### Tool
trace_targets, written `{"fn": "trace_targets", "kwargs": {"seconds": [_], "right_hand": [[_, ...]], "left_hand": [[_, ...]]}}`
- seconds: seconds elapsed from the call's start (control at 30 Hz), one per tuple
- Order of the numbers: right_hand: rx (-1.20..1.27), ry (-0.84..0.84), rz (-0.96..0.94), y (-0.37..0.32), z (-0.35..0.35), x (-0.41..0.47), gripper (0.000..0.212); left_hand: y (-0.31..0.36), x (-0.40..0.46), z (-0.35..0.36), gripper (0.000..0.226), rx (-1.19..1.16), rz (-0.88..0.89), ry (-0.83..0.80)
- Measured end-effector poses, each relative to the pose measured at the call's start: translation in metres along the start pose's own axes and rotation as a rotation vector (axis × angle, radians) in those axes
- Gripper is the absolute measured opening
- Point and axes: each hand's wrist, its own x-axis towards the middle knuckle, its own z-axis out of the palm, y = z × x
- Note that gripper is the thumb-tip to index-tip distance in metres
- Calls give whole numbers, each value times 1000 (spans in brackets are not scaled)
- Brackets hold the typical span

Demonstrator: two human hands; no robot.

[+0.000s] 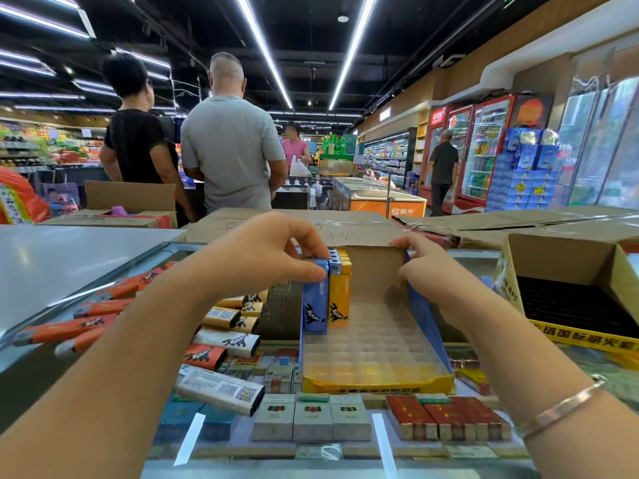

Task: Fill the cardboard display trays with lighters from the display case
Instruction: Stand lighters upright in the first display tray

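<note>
A cardboard display tray (378,382) with a yellow front lip and a clear gridded insert stands on the glass display case. At its back left stand a blue lighter (315,307) and yellow lighters (339,299), upright in their slots. My left hand (266,254) pinches the top of the blue lighter between thumb and fingers. My right hand (428,267) grips the tray's right wall near its back corner. Loose orange lighters (69,328) and several tan and white ones (228,321) lie on the glass to the left.
An open cardboard box (567,271) with a black gridded insert stands at the right. Flattened cartons (345,223) lie behind the tray. Cigarette packs (311,416) show under the glass. Two people (228,146) stand just beyond the counter, backs turned.
</note>
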Motion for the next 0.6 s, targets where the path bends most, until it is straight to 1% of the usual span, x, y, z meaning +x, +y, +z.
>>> {"fn": "trace_targets", "kwargs": {"seconds": [0.17,0.3,0.5,0.6], "right_hand": [[7,24,7,3,2,1,48],[-4,18,-14,3,2,3,47],[-13,10,-20,5,2,4,46],[-23,-22,-5,4,0,4,44]], "left_hand": [[-2,2,7,14,111,54,44],[-5,4,9,17,164,104,37],[-12,6,11,22,281,115,4],[-15,6,12,26,244,100,-24]]}}
